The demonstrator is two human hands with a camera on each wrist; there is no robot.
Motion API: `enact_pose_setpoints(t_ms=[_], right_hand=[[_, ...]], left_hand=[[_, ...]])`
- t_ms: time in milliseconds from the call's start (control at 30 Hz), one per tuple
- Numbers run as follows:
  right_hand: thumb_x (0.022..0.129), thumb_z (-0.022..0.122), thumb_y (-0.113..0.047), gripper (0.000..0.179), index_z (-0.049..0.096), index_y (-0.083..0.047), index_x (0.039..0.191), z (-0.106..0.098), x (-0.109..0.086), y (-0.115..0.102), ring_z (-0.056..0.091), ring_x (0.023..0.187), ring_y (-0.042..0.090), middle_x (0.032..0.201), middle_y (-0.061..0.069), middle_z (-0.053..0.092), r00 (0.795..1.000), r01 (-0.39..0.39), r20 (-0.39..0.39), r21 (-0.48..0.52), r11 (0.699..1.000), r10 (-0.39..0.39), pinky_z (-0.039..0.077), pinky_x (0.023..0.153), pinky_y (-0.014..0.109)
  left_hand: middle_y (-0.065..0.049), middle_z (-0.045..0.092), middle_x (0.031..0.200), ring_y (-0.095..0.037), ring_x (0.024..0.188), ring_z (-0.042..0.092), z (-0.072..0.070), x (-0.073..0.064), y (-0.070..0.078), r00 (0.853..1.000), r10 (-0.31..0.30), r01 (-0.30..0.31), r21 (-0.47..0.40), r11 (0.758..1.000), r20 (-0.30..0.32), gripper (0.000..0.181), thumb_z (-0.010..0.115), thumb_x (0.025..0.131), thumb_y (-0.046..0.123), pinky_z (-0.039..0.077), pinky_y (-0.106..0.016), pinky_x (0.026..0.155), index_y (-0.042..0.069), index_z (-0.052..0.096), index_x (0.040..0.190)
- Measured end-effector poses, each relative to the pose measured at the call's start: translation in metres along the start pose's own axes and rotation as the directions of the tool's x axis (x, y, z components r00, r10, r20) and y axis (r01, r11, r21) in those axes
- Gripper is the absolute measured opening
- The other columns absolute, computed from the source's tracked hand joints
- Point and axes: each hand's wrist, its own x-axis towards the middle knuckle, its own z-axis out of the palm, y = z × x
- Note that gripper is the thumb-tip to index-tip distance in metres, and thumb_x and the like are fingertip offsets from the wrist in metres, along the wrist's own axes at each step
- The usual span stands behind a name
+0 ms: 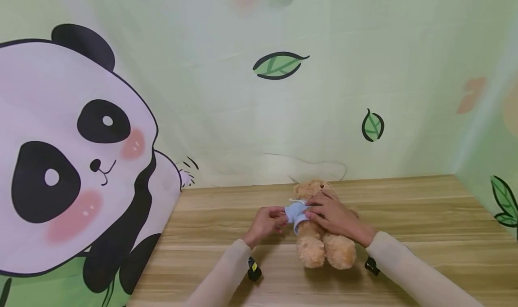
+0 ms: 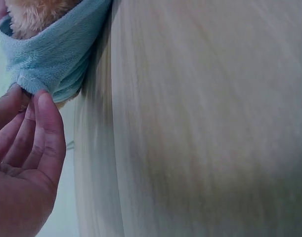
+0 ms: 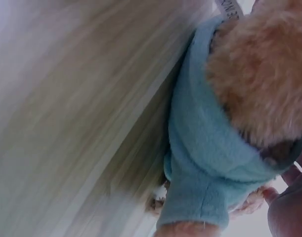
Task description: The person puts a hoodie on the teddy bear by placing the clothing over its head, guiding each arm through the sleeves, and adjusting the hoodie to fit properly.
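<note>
A light-brown teddy bear (image 1: 311, 248) in a light-blue shirt (image 1: 297, 211) lies on its back on the wooden table, its feet toward me. At the bear's left side in the head view, my left hand (image 1: 267, 224) pinches the edge of the blue shirt; in the left wrist view its thumb and fingertips meet at the blue fabric (image 2: 47, 59). My right hand (image 1: 336, 215) rests across the bear's chest and belly, fingers extended over the shirt front. The right wrist view shows a sleeve (image 3: 193, 197) with a furry arm coming out, and a white tag (image 3: 230, 9) near the hem.
The wood-grain table (image 1: 425, 226) spreads around the bear and ends at a pale green backdrop (image 1: 210, 118) with a printed panda (image 1: 77, 154) on the left. Black wrist cameras (image 1: 253, 269) hang below both cuffs.
</note>
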Motion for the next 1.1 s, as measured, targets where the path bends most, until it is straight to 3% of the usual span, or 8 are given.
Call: enact_pose_setpoints(t_ms=[100, 300, 567, 733, 833, 933, 1033, 1100], right_hand=[[0.093, 0.065, -0.029, 0.023, 0.073, -0.016, 0.110, 0.003, 0.000, 0.001, 0.059, 0.118, 0.030, 0.121, 0.008, 0.067, 1.000, 0.001, 0.022, -0.027, 1.000, -0.001, 0.029, 0.110, 0.064], [0.098, 0.057, -0.027, 0.040, 0.058, -0.016, 0.136, 0.006, -0.005, -0.002, 0.048, 0.135, 0.033, 0.144, 0.011, 0.054, 0.994, 0.001, 0.107, -0.058, 0.998, 0.005, 0.021, 0.114, 0.066], [0.097, 0.059, -0.026, 0.022, 0.068, -0.014, 0.113, 0.005, -0.003, -0.005, 0.051, 0.132, 0.034, 0.136, 0.012, 0.060, 0.997, 0.003, 0.072, -0.016, 1.000, -0.002, 0.021, 0.113, 0.066], [0.096, 0.061, -0.027, 0.015, 0.065, -0.014, 0.103, 0.003, -0.003, -0.005, 0.051, 0.132, 0.033, 0.135, 0.010, 0.061, 0.998, -0.014, 0.064, 0.024, 1.000, 0.013, 0.020, 0.114, 0.065], [0.096, 0.061, -0.026, 0.020, 0.066, -0.013, 0.111, 0.004, -0.003, -0.004, 0.051, 0.132, 0.033, 0.135, 0.010, 0.062, 0.998, -0.013, 0.060, 0.024, 1.000, 0.012, 0.020, 0.114, 0.065], [0.097, 0.060, -0.026, 0.028, 0.065, -0.013, 0.121, 0.005, -0.005, -0.003, 0.051, 0.132, 0.032, 0.134, 0.009, 0.063, 0.998, -0.013, 0.057, -0.001, 1.000, 0.013, 0.021, 0.114, 0.064], [0.097, 0.059, -0.026, 0.036, 0.063, -0.015, 0.131, 0.006, -0.007, -0.003, 0.052, 0.131, 0.033, 0.133, 0.010, 0.063, 0.998, 0.000, 0.060, -0.039, 0.999, 0.003, 0.023, 0.113, 0.064], [0.097, 0.059, -0.026, 0.038, 0.062, -0.016, 0.133, 0.006, -0.007, -0.003, 0.051, 0.131, 0.033, 0.134, 0.010, 0.063, 0.998, 0.015, 0.063, -0.061, 0.998, -0.012, 0.023, 0.113, 0.064]], left_hand=[[-0.021, 0.072, 0.096, -0.029, 0.075, 0.071, 0.001, 0.001, 0.000, 1.000, 0.003, -0.004, 0.031, 1.000, 0.002, 0.029, 0.066, 0.091, 0.003, 0.060, -0.040, 0.064, -0.005, 0.065, 0.119], [-0.015, 0.071, 0.096, -0.028, 0.075, 0.070, 0.002, 0.002, 0.000, 1.000, 0.018, -0.019, 0.082, 0.996, 0.017, 0.027, 0.063, 0.094, 0.005, 0.058, -0.035, 0.058, -0.002, 0.066, 0.120], [-0.011, 0.067, 0.088, -0.035, 0.076, 0.070, 0.008, 0.005, 0.006, 0.995, 0.027, -0.008, 0.185, 0.983, -0.100, 0.017, 0.056, 0.097, 0.005, 0.048, -0.023, 0.051, -0.005, 0.068, 0.105], [-0.013, 0.067, 0.086, -0.036, 0.079, 0.070, 0.009, 0.010, 0.005, 0.991, -0.003, 0.024, 0.154, 0.988, -0.136, 0.015, 0.056, 0.096, 0.001, 0.049, -0.023, 0.057, -0.007, 0.066, 0.102], [-0.013, 0.067, 0.088, -0.035, 0.083, 0.070, 0.005, 0.010, 0.005, 0.995, -0.016, 0.029, 0.128, 0.991, -0.099, 0.015, 0.056, 0.096, 0.002, 0.053, -0.029, 0.062, -0.007, 0.065, 0.104], [-0.016, 0.070, 0.096, -0.036, 0.090, 0.070, -0.001, 0.008, 0.005, 0.999, -0.036, 0.036, 0.085, 0.996, -0.005, 0.020, 0.059, 0.095, 0.005, 0.056, -0.034, 0.067, -0.006, 0.065, 0.110], [-0.021, 0.071, 0.104, -0.040, 0.096, 0.069, -0.007, 0.006, 0.006, 0.994, -0.064, 0.061, 0.040, 0.997, 0.085, 0.025, 0.063, 0.094, 0.009, 0.058, -0.038, 0.071, -0.004, 0.065, 0.115], [-0.023, 0.071, 0.105, -0.041, 0.096, 0.069, -0.008, 0.005, 0.008, 0.991, -0.070, 0.065, 0.043, 0.997, 0.110, 0.025, 0.066, 0.093, 0.011, 0.059, -0.039, 0.072, -0.003, 0.066, 0.115]])
